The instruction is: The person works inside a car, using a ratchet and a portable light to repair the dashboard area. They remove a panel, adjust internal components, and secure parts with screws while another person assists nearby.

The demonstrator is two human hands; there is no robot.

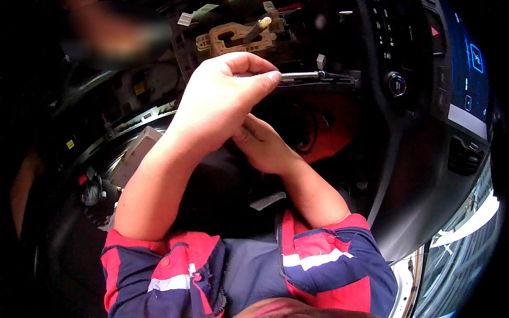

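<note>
At the left hand (220,93), 1 pinched rod (300,76) of slim, shiny metal

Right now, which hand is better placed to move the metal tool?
Probably the left hand: it pinches the metal tool between thumb and finger. The right hand sits lower in view, partly hidden, away from the tool's visible length.

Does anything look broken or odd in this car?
Just beyond the person's left hand, the gear lever stands without a knob or cover, and its tan base is exposed; usually trim would hide it. That looks odd, though more like parts removed than damage. I see no obvious breakage, but much is dark.
</note>
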